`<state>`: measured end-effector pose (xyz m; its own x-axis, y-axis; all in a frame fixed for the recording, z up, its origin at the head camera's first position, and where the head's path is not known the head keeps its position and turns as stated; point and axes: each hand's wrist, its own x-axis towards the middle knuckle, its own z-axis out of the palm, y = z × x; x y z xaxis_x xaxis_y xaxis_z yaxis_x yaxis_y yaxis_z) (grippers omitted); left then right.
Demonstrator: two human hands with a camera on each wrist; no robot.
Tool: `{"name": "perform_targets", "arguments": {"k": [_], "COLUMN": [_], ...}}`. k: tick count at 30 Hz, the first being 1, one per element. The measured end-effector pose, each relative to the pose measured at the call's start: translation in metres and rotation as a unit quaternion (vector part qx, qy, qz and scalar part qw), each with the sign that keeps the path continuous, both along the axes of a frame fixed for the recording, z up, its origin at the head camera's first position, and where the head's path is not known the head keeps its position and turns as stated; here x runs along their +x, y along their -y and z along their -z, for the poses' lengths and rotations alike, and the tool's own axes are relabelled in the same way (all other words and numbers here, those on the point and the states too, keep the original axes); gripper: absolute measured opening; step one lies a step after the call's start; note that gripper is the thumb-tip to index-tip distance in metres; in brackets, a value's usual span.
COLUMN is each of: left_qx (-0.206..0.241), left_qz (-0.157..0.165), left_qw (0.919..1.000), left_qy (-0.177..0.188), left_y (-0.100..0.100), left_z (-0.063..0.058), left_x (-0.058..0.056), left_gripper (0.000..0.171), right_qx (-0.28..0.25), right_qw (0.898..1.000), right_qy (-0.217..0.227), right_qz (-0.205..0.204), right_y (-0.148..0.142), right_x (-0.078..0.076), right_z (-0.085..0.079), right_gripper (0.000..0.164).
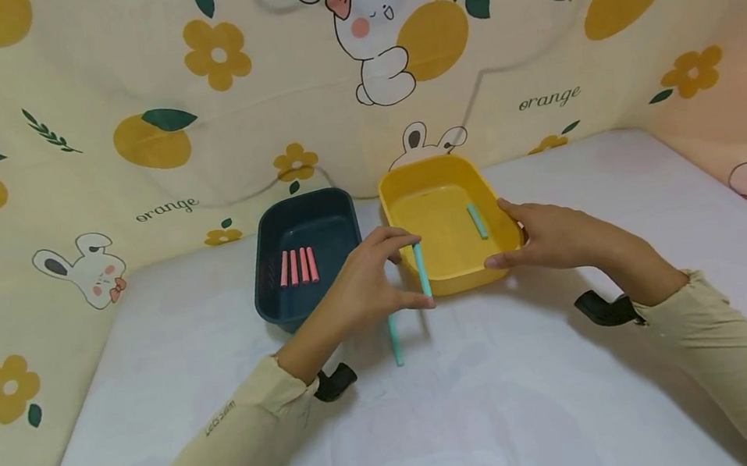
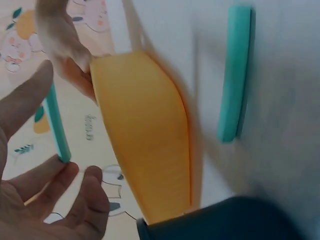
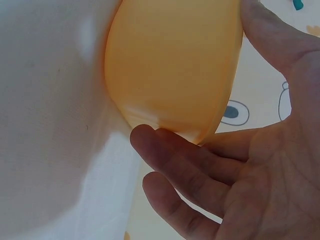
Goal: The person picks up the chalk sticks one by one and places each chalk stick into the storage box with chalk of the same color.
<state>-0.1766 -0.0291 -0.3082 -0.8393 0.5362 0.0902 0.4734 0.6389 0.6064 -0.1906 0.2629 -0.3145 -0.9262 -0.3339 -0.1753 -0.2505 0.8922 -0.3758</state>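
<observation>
My left hand [image 1: 368, 277] pinches a short teal stick [image 1: 422, 270] by its two ends, thumb below and fingertips above, in front of the yellow tray's left front corner. In the left wrist view the same held stick [image 2: 57, 124] spans the gap from thumb to fingers. My right hand [image 1: 551, 235] grips the yellow tray [image 1: 447, 285] at its right front corner, thumb at the front rim and fingers along the side wall [image 3: 175, 65]. One teal stick [image 1: 477, 221] lies inside that tray. Another teal stick [image 1: 395, 340] rests on the table, partly hidden by my left hand.
Left of the yellow tray stands a dark blue tray [image 1: 302, 204] with several pink sticks [image 1: 297, 267] side by side in it. A white cloth [image 1: 481, 408] covers the table. Behind rises a printed curtain [image 1: 301, 116] with rabbits and oranges.
</observation>
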Motion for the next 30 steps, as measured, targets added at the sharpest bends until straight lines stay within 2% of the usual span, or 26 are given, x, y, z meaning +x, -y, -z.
{"name": "perform_targets", "arguments": {"k": [7, 16, 20, 25, 30], "left_qx": [-0.015, 0.012, 0.013, 0.011, -0.049], "left_qz": [0.013, -0.003, -0.01, -0.005, 0.013], "left_qw": [0.9996, 0.9996, 0.9993, 0.999, 0.9986], "left_qy": [-0.018, 0.025, 0.035, 0.043, 0.015], "left_y": [-0.012, -0.034, -0.043, -0.054, -0.065], "left_z": [0.0, 0.015, 0.018, 0.022, 0.025], "left_x": [-0.027, -0.058, -0.066, -0.075, -0.081], "left_gripper": [0.082, 0.081, 0.081, 0.082, 0.085], "right_qx": [0.001, 0.003, -0.001, 0.003, 0.011], "right_qw": [1.0, 1.0, 1.0, 1.0, 1.0], "right_qy": [-0.001, -0.004, -0.002, 0.002, 0.007], "right_qz": [-0.005, -0.005, -0.009, -0.003, 0.002], "right_y": [0.001, 0.0, 0.0, 0.0, 0.0], "right_x": [0.001, 0.001, 0.001, 0.001, 0.0], "right_z": [0.003, 0.0, 0.001, 0.001, -0.002], "right_gripper": [0.121, 0.12, 0.119, 0.12, 0.12]}}
